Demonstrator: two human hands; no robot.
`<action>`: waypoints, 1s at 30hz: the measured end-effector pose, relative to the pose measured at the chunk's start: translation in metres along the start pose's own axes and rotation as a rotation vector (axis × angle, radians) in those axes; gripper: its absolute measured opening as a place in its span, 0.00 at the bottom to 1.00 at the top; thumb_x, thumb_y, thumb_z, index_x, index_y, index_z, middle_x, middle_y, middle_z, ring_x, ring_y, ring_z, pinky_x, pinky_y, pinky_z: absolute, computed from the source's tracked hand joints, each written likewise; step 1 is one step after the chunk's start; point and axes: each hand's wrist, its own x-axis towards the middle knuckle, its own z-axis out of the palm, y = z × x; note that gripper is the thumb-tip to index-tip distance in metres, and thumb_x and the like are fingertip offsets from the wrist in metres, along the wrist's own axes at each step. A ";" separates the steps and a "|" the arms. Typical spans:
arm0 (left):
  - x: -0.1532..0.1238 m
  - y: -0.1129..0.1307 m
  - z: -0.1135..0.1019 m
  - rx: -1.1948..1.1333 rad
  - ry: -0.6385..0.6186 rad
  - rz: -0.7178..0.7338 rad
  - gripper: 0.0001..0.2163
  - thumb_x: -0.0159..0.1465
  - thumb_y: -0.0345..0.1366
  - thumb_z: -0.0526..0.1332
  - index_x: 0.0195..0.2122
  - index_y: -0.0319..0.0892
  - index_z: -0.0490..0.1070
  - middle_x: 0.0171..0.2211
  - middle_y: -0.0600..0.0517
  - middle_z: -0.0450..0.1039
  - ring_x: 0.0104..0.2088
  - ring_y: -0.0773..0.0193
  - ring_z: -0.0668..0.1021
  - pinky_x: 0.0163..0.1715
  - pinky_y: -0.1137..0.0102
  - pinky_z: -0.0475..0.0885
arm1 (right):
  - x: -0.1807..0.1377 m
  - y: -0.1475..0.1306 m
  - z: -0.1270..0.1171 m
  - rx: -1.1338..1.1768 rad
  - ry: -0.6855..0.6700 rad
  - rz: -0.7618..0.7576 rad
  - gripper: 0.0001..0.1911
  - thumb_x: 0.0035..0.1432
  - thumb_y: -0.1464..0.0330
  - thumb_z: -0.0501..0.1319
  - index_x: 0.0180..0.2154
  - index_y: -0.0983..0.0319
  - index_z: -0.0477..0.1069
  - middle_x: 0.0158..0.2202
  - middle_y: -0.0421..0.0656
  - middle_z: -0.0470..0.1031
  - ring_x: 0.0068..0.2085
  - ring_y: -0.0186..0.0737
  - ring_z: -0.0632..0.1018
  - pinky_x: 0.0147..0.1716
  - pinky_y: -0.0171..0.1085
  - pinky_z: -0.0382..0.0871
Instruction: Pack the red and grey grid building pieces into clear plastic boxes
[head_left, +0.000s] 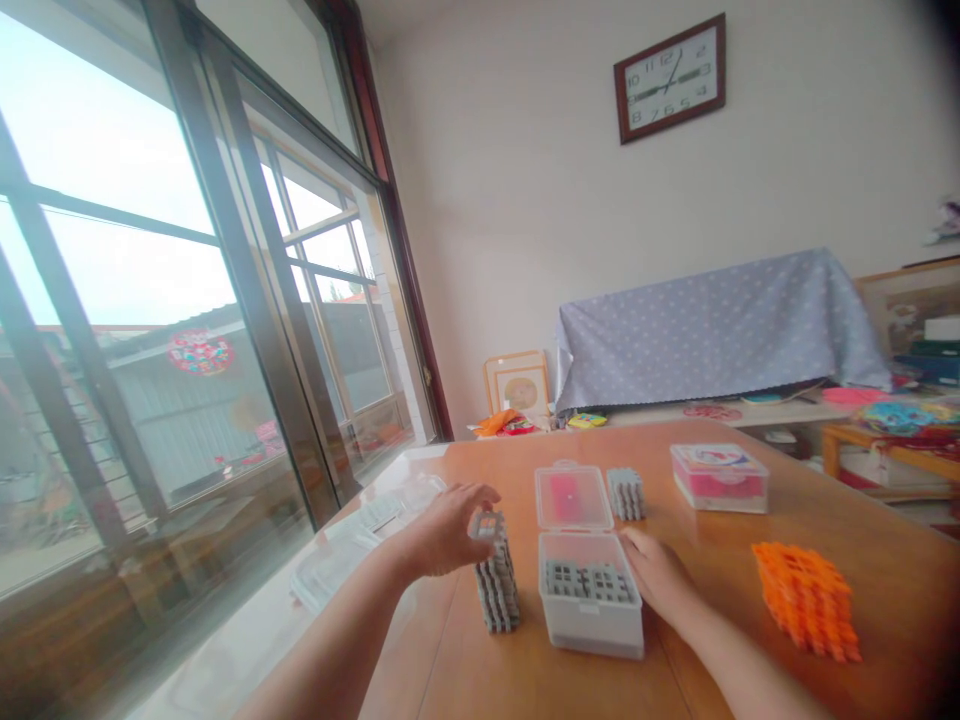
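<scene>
- Pinching the topmost grey tile [487,524] between thumb and fingertips, the left hand [450,535] sat at the head of the tall grey stack [496,590]. Its grip was clenched on that one tile, which lay flat on the stack's top.
- The stack stood upright near the middle of the worktop [892,570], nearer the left edge. Its long axis was vertical with a slight lean, so the tile sat straight above the pile, at the left fingertips.
- Just right of the stack, with a narrow gap between, stood the clear box [592,625]. Its lid [574,497] was thrown open toward the far edge, and grey tiles lay flat inside.
- The right hand [660,580] lay against the box's right wall, its grip released, fingers loose on the plastic and enclosing nothing.
- The left hand was the nearer to the stack; the box stood between the stack and the right hand.
- Toward the far edge stood a short grey stack [626,493] and a pink box [720,478]. An orange pile [806,600] lay toward the right edge, and clear lids [337,565] at the left edge.
</scene>
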 end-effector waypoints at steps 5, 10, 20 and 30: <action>0.022 0.047 0.004 0.002 -0.027 0.113 0.20 0.53 0.35 0.67 0.49 0.47 0.72 0.45 0.49 0.76 0.48 0.53 0.75 0.49 0.62 0.71 | 0.000 0.001 0.000 0.002 -0.017 0.002 0.22 0.63 0.53 0.50 0.30 0.59 0.74 0.26 0.42 0.78 0.32 0.44 0.76 0.34 0.36 0.64; 0.051 0.087 0.041 0.013 -0.143 0.154 0.19 0.52 0.39 0.69 0.46 0.47 0.73 0.43 0.49 0.77 0.46 0.51 0.75 0.46 0.62 0.72 | 0.002 0.002 0.000 -0.006 -0.023 -0.002 0.24 0.65 0.53 0.47 0.30 0.60 0.73 0.27 0.42 0.78 0.32 0.43 0.76 0.33 0.36 0.63; 0.076 0.079 0.103 -0.031 -0.322 -0.027 0.20 0.49 0.41 0.69 0.44 0.46 0.74 0.45 0.48 0.76 0.43 0.53 0.78 0.42 0.65 0.73 | 0.007 0.008 0.005 -0.036 0.018 -0.002 0.20 0.65 0.59 0.48 0.26 0.59 0.68 0.24 0.40 0.75 0.30 0.39 0.74 0.30 0.34 0.58; 0.069 0.076 0.115 -0.168 -0.250 -0.057 0.17 0.54 0.34 0.63 0.46 0.43 0.74 0.41 0.50 0.76 0.36 0.62 0.76 0.35 0.71 0.70 | 0.008 0.006 0.005 -0.034 0.038 0.009 0.19 0.65 0.60 0.50 0.23 0.60 0.67 0.21 0.39 0.71 0.29 0.38 0.72 0.29 0.33 0.54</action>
